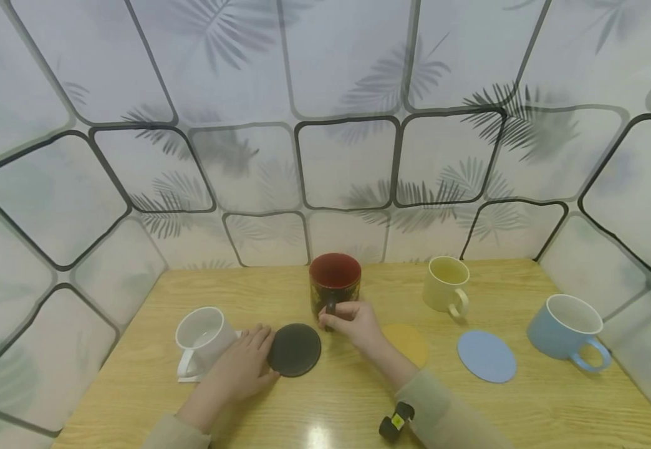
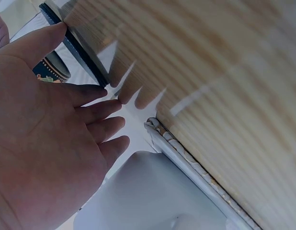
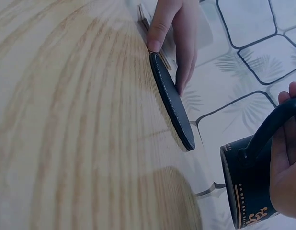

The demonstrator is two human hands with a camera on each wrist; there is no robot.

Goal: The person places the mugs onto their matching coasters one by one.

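Observation:
My right hand [image 1: 359, 327] grips the handle of a dark mug [image 1: 318, 298] with a red inside and gold pattern. In the right wrist view a gap shows between the base of this mug [image 3: 256, 179] and the tabletop. My left hand [image 1: 241, 368] lies palm down, fingers straight, at the left edge of a round black coaster [image 1: 295, 350]. Its thumb and index fingertips meet the rim of the stitched coaster [image 2: 83, 55] in the left wrist view. Just left of that hand, a white mug [image 1: 204, 340] stands on a white square coaster [image 1: 188, 378].
A yellow mug [image 1: 442, 290] stands at the back right, and a blue mug [image 1: 552, 330] farther right. A round orange coaster [image 1: 409, 343], partly behind my right forearm, and a round blue coaster [image 1: 487, 357] lie on the wooden table [image 1: 314, 405]. Patterned walls [image 1: 348, 162] enclose its back and sides.

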